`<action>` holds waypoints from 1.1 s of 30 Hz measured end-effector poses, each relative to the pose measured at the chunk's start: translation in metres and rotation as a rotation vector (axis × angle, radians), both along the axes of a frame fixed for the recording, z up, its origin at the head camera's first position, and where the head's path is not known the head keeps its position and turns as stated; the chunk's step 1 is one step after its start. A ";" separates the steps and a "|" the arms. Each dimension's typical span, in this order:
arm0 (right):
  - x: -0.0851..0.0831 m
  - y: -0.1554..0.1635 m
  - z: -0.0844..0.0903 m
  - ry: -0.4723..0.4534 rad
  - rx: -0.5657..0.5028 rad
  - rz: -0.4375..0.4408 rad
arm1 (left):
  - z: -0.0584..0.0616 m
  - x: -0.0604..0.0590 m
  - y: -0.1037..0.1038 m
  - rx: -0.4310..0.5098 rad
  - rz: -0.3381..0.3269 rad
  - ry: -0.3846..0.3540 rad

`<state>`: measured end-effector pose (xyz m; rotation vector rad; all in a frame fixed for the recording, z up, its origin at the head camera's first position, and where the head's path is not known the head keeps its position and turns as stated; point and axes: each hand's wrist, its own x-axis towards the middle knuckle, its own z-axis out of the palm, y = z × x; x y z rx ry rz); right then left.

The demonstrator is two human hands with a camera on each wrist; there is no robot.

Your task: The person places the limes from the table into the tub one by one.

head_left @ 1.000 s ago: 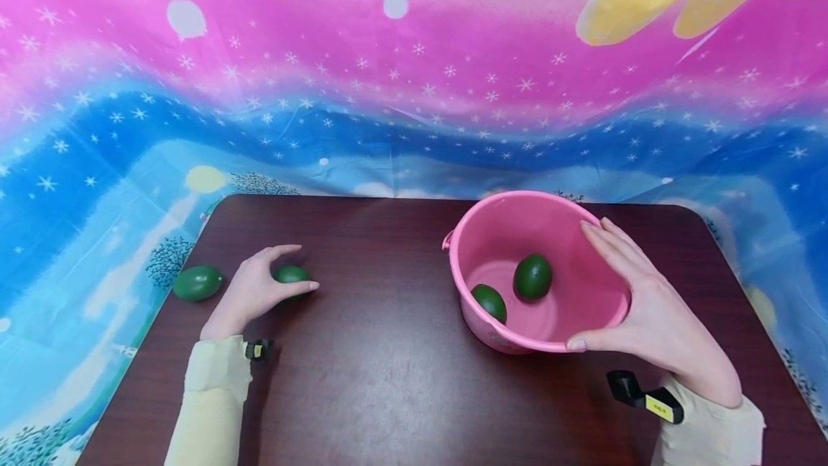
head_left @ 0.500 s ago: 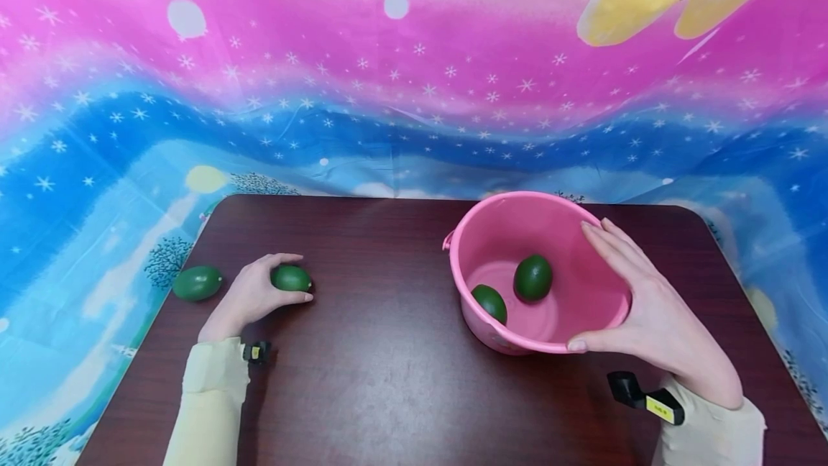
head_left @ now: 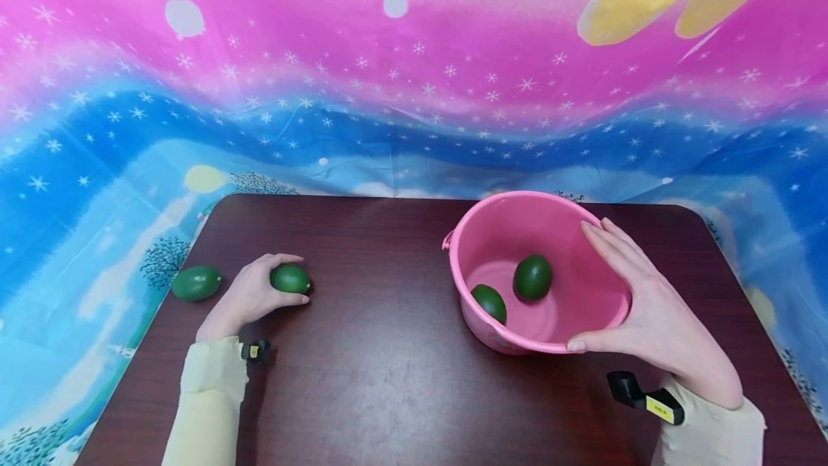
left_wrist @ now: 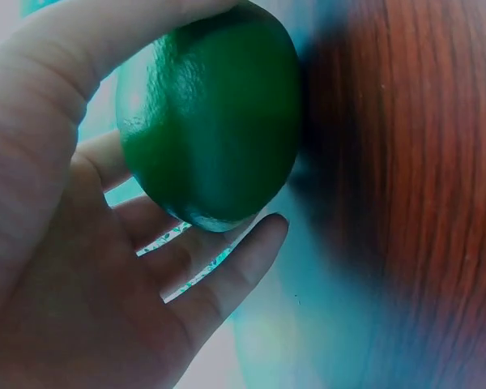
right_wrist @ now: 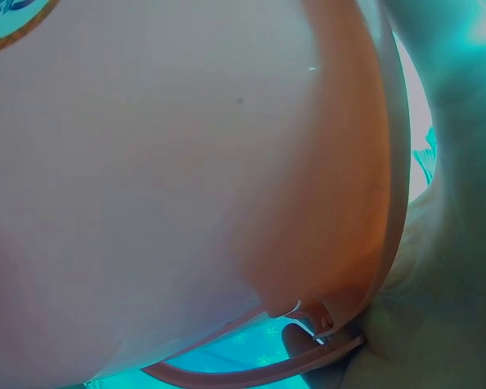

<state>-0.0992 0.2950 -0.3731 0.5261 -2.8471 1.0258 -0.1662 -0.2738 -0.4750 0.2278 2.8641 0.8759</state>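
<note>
My left hand (head_left: 249,293) holds a dark green oval lime (head_left: 290,279) on the left part of the table, thumb on its near side and fingers on its far side. Close up in the left wrist view, the thumb crosses the top of the glossy lime (left_wrist: 215,121), and the wood lies beside it. Another lime (head_left: 197,283) lies left of this hand. At the right, my right hand (head_left: 653,308) grips the rim of a pink bucket (head_left: 569,236), thumb in front and fingers farther back. Inside the bucket are two limes, one near the middle (head_left: 532,277) and one by the left wall (head_left: 489,303).
The dark brown wooden table (head_left: 375,365) has rounded far corners. A colourful printed cloth (head_left: 388,92) hangs behind and around it. In the right wrist view, the bucket's wall fills most of the picture, with its handle (right_wrist: 243,377) below.
My left thumb and fingers have closed around the lime, which shows more plainly between them. The lime has barely shifted. My right hand and the bucket have stayed put.
</note>
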 end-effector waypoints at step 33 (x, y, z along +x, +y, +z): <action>-0.001 0.000 -0.001 0.008 0.006 0.000 | 0.004 -0.016 0.016 0.114 0.113 0.196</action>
